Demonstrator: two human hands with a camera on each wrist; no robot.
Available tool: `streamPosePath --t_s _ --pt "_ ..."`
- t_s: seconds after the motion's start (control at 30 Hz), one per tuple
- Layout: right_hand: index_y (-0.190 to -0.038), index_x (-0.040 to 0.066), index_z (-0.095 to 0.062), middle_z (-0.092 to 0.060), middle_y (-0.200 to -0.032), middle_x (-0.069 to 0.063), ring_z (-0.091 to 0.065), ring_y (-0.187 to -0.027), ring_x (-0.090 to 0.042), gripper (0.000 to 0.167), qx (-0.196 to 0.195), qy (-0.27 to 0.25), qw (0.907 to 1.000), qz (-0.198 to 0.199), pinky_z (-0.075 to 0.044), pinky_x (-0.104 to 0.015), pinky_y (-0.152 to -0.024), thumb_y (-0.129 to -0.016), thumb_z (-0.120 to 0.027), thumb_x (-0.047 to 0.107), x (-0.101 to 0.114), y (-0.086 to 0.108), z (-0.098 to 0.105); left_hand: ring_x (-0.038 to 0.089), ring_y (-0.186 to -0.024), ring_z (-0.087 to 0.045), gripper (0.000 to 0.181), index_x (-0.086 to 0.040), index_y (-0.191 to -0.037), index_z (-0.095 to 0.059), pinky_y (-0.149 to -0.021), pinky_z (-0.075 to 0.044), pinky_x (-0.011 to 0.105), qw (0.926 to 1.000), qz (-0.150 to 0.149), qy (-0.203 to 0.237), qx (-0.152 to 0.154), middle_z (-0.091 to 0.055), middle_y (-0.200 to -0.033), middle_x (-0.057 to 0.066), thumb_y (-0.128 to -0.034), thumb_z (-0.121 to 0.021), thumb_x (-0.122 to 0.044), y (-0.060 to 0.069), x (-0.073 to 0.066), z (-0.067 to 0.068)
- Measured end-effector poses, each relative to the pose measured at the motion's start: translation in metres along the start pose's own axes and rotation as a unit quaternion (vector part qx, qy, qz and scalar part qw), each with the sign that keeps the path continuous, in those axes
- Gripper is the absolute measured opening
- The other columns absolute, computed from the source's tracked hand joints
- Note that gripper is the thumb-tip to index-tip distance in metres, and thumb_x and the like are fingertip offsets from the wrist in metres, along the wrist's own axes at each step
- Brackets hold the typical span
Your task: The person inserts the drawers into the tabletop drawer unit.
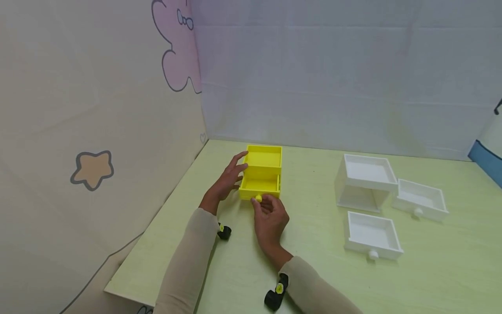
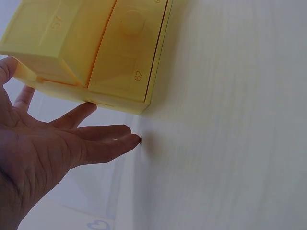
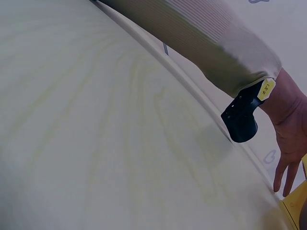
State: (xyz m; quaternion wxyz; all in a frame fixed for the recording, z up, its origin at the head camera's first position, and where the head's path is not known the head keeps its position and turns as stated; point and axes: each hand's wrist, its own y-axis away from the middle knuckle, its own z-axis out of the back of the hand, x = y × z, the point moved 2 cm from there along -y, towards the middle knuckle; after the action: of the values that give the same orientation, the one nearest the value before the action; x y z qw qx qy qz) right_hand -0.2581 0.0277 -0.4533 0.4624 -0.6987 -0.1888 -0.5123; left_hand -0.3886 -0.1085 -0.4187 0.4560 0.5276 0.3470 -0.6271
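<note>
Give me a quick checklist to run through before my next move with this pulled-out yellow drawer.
1. Right hand on the knob: ok, thumb and fingers pinch it.
2. Left hand on the yellow cabinet: ok, fingertips touch its side.
3. Lower yellow drawer, marked 62, closed: ok.
4. Upper yellow drawer fully in: not ok, it sticks out at the front.
5. Upper drawer seated squarely inside: cannot tell, its back end is hidden.
6. White drawers in the white cabinet: not ok, both lie on the table beside it.
</note>
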Motion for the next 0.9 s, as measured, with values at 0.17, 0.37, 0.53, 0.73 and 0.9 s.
streamPosePath --t_s 0.17,0.37,0.53,0.73,0.9 --pt "-0.095 -0.002 -0.070 -0.071 -0.091 -0.011 -0.072 -0.077 -0.018 0.027 0.002 -0.001 1.0000 -0.010 -0.057 -0.023 -0.067 -0.079 -0.086 0.014 0.0003 -0.0018 -0.0002 0.048 -0.136 -0.039 0.049 -0.053 -0.147 -0.030 -0.102 -0.037 0.065 0.9999 -0.009 0.007 0.006 -0.031 -0.156 0.005 -0.1012 -0.047 -0.052 -0.0002 -0.0001 -0.0003" --pt "-0.094 -0.001 -0.070 -0.070 -0.091 -0.010 -0.072 -0.077 -0.018 0.027 -0.001 0.000 1.0000 -0.006 -0.057 -0.024 -0.068 -0.079 -0.086 0.015 0.0014 -0.0032 -0.0014 0.048 -0.135 -0.040 0.050 -0.053 -0.147 -0.030 -0.102 -0.038 0.065 1.0000 -0.007 0.007 0.000 -0.031 -0.156 0.004 -0.1003 -0.048 -0.052 -0.0006 -0.0012 -0.0002" --pt "-0.095 0.000 -0.070 -0.070 -0.091 -0.009 -0.072 -0.077 -0.018 0.028 -0.007 0.008 0.9999 -0.002 -0.057 -0.025 -0.068 -0.078 -0.086 0.015 0.0007 -0.0039 -0.0023 0.048 -0.136 -0.039 0.050 -0.052 -0.147 -0.030 -0.103 -0.035 0.066 0.9999 -0.004 0.012 0.005 -0.030 -0.157 0.004 -0.1003 -0.049 -0.052 -0.0014 0.0017 -0.0008" --pt "-0.096 -0.001 -0.071 -0.071 -0.091 -0.008 -0.072 -0.077 -0.017 0.028 -0.011 0.012 0.9999 0.004 -0.057 -0.024 -0.068 -0.079 -0.086 0.016 -0.0003 -0.0068 -0.0054 0.050 -0.137 -0.037 0.051 -0.052 -0.147 -0.032 -0.103 -0.035 0.067 0.9999 -0.007 0.012 -0.003 -0.026 -0.159 0.002 -0.0994 -0.050 -0.052 -0.0042 0.0004 -0.0001" --pt "-0.095 -0.002 -0.070 -0.071 -0.090 -0.010 -0.073 -0.076 -0.019 0.028 -0.016 0.008 0.9997 0.017 -0.057 -0.024 -0.067 -0.078 -0.086 0.015 -0.0019 -0.0078 -0.0067 0.050 -0.137 -0.037 0.051 -0.051 -0.147 -0.032 -0.102 -0.035 0.067 0.9999 0.001 0.012 -0.007 -0.024 -0.160 0.001 -0.0997 -0.049 -0.051 -0.0025 -0.0013 -0.0017"
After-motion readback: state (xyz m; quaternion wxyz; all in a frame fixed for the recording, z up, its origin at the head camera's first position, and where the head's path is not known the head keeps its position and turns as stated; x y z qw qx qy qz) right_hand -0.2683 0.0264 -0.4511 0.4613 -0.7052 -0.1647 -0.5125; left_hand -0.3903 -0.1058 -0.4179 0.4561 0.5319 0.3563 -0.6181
